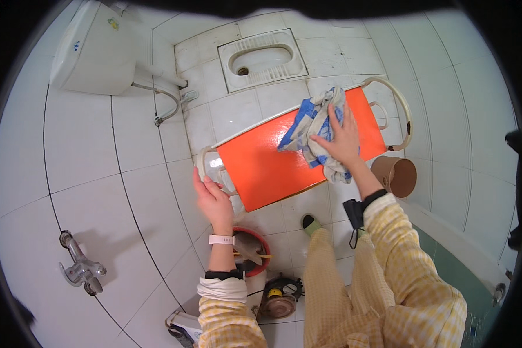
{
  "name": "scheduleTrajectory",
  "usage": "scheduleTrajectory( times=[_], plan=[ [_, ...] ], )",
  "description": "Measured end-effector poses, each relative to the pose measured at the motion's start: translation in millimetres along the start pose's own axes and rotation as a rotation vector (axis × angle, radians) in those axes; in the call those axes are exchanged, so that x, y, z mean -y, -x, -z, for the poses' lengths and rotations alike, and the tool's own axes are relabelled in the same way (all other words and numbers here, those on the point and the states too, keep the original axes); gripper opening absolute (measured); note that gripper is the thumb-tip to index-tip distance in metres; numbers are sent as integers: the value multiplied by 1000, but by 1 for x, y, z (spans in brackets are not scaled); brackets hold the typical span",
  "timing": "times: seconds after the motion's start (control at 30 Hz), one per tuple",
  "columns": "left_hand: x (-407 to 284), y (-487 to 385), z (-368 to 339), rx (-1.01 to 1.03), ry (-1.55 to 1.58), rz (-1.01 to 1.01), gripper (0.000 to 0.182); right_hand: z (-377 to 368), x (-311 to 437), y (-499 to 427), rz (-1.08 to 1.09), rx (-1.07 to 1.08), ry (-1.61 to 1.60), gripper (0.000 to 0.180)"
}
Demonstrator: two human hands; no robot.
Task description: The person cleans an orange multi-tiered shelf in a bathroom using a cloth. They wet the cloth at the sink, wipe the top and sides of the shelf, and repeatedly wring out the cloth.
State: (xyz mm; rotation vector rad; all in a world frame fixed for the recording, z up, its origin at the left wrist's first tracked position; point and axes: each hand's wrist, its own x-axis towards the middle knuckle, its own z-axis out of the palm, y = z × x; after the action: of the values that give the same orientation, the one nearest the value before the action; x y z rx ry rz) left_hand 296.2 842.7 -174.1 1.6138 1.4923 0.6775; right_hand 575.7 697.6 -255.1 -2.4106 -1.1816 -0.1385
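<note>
An orange panel [269, 161] lies before me in a white tubular frame, with curved tube handles [406, 108] at its ends. My right hand [343, 135] presses a bunched blue-and-white cloth [315, 124] onto the panel's right half, fingers spread over the fabric. At the left end, the fingers of my left hand [215, 204] rest loosely about the white end tube [201, 161]. Part of that tube is hidden by the hand. A black piece of fabric [353, 212] with a cord loop hangs near my right cuff.
A squat toilet [265, 58] is set in the tiled floor beyond the panel. Cistern [100, 52], hose [169, 113] and faucet [82, 267] are on the left. A brown cylindrical bin [400, 176] stands at right, near a bathtub [443, 261]. A red basin [265, 248] sits below my left hand.
</note>
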Motion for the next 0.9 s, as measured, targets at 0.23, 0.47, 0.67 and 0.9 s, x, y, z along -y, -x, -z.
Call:
scheduleTrajectory(
  times=[0.23,0.47,0.67,0.9],
  plan=[
    [-3,-1,2,7,58,13,44,-46,75,17,4,151,51,61],
    [3,0,-2,-211,351,-6,50,-14,194,-2,-427,545,-1426,41],
    [17,-1,-9,-238,827,186,57,20,260,2,-274,704,-1010,55],
    [10,6,0,-46,433,127,56,-45,263,-78,-169,729,-401,34]
  ],
)
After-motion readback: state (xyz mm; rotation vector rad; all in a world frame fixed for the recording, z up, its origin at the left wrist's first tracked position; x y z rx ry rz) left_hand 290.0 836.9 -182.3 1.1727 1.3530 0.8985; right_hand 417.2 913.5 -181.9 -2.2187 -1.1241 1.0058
